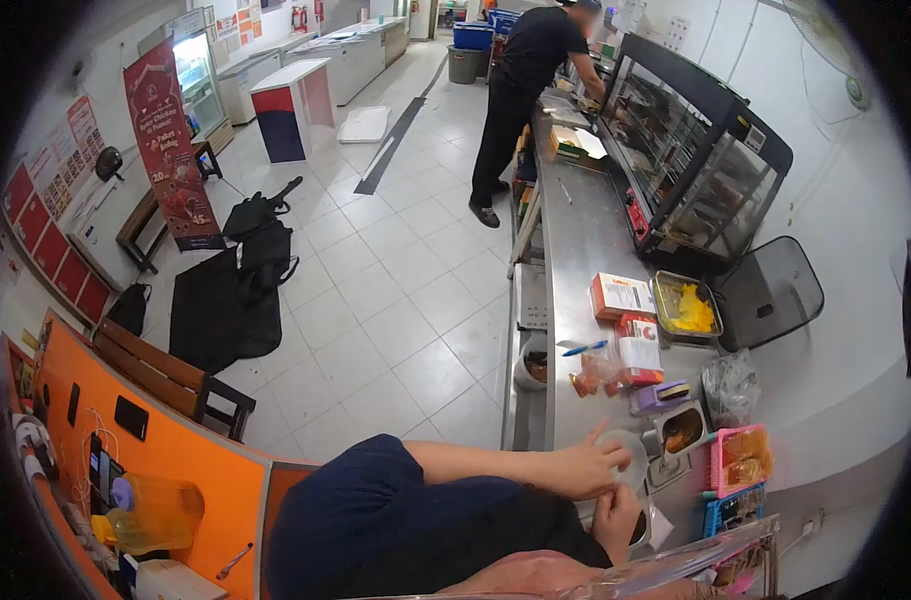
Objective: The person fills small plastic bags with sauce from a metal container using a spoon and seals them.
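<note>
Over the near end of the steel counter (pixel 578 240), my left hand (pixel 587 465) has its fingers spread over a pale round, translucent item (pixel 630 452). Just below it, my right hand (pixel 618 518) is closed at the edge of that same item; what its fingers pinch is too small to make out. A metal container with brown sauce (pixel 681 430) stands to the right of my hands. Above it are a purple tape dispenser (pixel 660 397), red-and-white boxes (pixel 638 345), small reddish bags (pixel 597 375) and a blue pen (pixel 584 348).
A glass tray of yellow food (pixel 690 306) and a glass display warmer (pixel 695 150) line the counter's right side. Pink (pixel 740 460) and blue baskets (pixel 732 510) stand near the wall. A person in black (pixel 530 65) works at the far end. An orange table (pixel 175 450) is at left.
</note>
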Tool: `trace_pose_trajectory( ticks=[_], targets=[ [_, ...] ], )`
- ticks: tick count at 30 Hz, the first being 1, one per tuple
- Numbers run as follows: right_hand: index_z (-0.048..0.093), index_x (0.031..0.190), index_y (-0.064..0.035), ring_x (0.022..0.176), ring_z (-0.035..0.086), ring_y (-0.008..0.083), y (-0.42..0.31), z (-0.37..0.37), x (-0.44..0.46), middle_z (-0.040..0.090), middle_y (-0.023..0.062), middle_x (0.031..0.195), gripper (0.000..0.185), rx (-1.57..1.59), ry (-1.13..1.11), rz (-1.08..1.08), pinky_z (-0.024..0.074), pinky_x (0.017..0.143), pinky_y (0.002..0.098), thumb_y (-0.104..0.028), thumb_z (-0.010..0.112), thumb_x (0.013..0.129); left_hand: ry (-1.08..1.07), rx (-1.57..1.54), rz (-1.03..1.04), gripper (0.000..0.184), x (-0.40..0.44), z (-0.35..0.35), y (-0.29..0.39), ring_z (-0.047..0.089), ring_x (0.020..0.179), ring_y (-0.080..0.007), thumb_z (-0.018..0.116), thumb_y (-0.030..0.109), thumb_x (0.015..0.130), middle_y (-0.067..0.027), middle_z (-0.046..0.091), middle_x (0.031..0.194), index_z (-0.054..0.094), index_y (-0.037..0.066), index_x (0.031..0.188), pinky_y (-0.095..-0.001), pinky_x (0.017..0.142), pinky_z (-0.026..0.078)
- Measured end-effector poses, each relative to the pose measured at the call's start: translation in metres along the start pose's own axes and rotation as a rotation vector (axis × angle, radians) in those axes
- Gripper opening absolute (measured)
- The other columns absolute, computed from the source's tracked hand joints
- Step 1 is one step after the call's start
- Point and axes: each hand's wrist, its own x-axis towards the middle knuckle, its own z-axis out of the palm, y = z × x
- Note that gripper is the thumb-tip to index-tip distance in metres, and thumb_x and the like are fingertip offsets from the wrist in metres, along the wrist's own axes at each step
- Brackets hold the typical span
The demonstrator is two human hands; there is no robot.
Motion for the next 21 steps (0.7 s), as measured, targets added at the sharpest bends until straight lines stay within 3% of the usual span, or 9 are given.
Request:
trace_pose_trajectory(
  ticks=[4,7,11,14,17,21],
  targets=[
    [0.046,0.072,0.0044,0.065,0.049,0.0407,0.015,-0.006,-0.017,0.049,0.0217,0.069,0.013,-0.200,0.052,0.036,0.0371,0.059,0.0461,-0.005,0.053,0.077,0.061,0.073,-0.087,0.018,-0.002,0.017,0.014,0.041,0.122,-0.0278,0.064,0.023,0.074,-0.0108,0.048,0.113,0.067,0.007,0.066,-0.0770,0.100,0.017],
    [0.047,0.071,0.0040,0.062,0.047,0.0395,0.007,-0.015,-0.021,0.046,0.0205,0.066,0.010,-0.185,0.150,0.190,0.0365,0.059,0.0461,-0.003,0.053,0.074,0.056,0.105,-0.205,0.021,-0.002,0.022,0.020,0.041,0.122,-0.0285,0.064,0.023,0.073,-0.0131,0.047,0.115,0.067,0.004,0.066,-0.0760,0.100,0.016],
    [0.049,0.072,0.0052,0.081,0.050,0.0349,0.009,-0.017,-0.027,0.052,0.0211,0.087,0.009,-0.233,0.092,0.240,0.0394,0.068,0.0431,-0.002,0.054,0.073,-0.053,0.009,-0.316,0.030,0.003,0.032,0.027,0.044,0.120,-0.0314,0.061,0.027,0.076,-0.0207,0.049,0.116,0.067,-0.001,0.069,-0.0649,0.103,0.023],
    [0.059,0.082,0.0041,0.099,0.049,0.0345,0.021,-0.007,-0.044,0.052,0.0209,0.114,0.010,-0.062,0.196,-0.068,0.0412,0.081,0.0404,-0.002,0.057,0.075,-0.063,-0.050,-0.325,0.035,0.002,0.032,0.038,0.047,0.117,-0.0337,0.058,0.029,0.079,-0.0255,0.051,0.114,0.067,-0.004,0.073,-0.0542,0.099,0.032],
    [0.066,0.092,-0.0002,0.107,0.048,0.0350,0.019,-0.008,-0.054,0.045,0.0187,0.133,0.019,-0.152,0.174,-0.063,0.0400,0.090,0.0397,-0.001,0.063,0.074,-0.132,-0.119,-0.297,0.036,0.003,0.037,0.041,0.047,0.116,-0.0347,0.057,0.029,0.081,-0.0268,0.053,0.111,0.068,-0.004,0.078,-0.0484,0.093,0.037],
    [0.066,0.094,0.0007,0.107,0.048,0.0312,0.014,-0.011,-0.062,0.045,0.0160,0.135,0.023,-0.177,0.231,0.039,0.0406,0.090,0.0388,-0.002,0.068,0.071,-0.459,-0.187,-0.107,0.036,0.011,0.017,0.051,0.047,0.119,-0.0329,0.060,0.031,0.081,-0.0221,0.053,0.116,0.066,0.000,0.100,-0.0465,0.094,0.037]
  ],
)
